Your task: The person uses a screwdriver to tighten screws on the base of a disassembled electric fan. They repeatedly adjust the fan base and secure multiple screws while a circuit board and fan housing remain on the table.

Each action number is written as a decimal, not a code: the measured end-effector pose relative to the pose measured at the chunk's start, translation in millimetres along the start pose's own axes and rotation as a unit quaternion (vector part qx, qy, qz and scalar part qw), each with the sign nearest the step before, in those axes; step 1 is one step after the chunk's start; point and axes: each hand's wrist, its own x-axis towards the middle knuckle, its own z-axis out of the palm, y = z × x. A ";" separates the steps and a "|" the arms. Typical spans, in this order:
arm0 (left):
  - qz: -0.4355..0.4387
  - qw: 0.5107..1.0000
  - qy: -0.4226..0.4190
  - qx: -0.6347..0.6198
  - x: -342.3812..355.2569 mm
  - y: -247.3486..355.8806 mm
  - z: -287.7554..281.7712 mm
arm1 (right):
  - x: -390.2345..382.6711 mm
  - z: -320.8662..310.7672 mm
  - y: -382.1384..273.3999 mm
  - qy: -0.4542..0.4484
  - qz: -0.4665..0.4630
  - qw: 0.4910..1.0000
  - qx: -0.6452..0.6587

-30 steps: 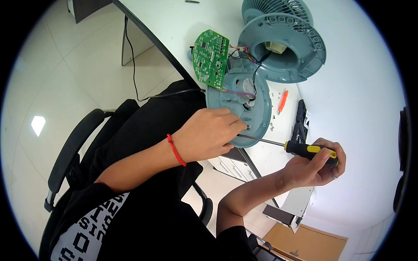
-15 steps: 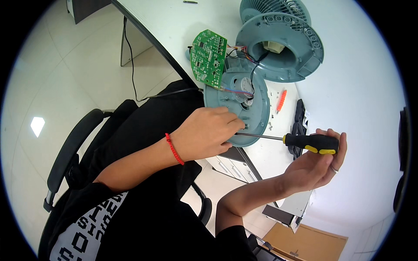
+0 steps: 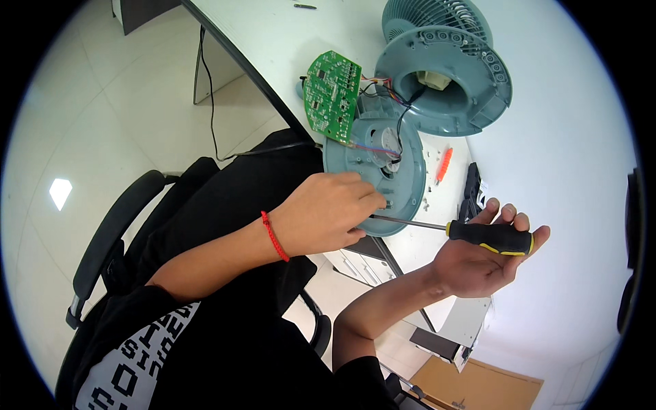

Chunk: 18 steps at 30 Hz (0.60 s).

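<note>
A round grey-green fan base [image 3: 410, 198] lies hollow side up at the table's near edge, with a round motor [image 3: 384, 139] inside. My left hand [image 3: 331, 212] is closed at its near rim, fingers inside and thumb below; the fingertips are partly hidden. A screwdriver [image 3: 488, 238] with a black and yellow handle points left, its shaft tip meeting my left fingers. Beneath the handle, my right hand [image 3: 478, 266] is turned palm up, its fingers loosely curled around it. Wires join the base to a green circuit board [image 3: 333, 96] standing beyond it.
The fan's grey-green housing [image 3: 454, 109] with its grille [image 3: 434, 20] lies at the back. An orange-handled tool [image 3: 444, 165] and several small screws [image 3: 428, 191] lie right of the base. A black cable [image 3: 212, 116] hangs over the table's left edge. A black chair [image 3: 123, 219] stands at left.
The screwdriver handle has rolled, showing less of its yellow patches. My right fingers have loosened and spread around it. My left hand stays at the base; the view has shifted slightly.
</note>
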 end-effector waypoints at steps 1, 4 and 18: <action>0.000 1.000 0.000 -0.005 -0.6 -0.2 -0.3 | -0.4 0.4 1.9 0.019 0.006 1.000 0.002; 0.001 1.000 0.001 -0.007 -1.1 -1.1 -0.4 | 1.6 -12.6 12.1 -0.110 -0.037 0.992 0.046; -0.011 0.999 -0.039 -0.011 3.6 0.5 -4.0 | 1.5 -3.6 11.8 -0.100 -0.050 0.993 -0.024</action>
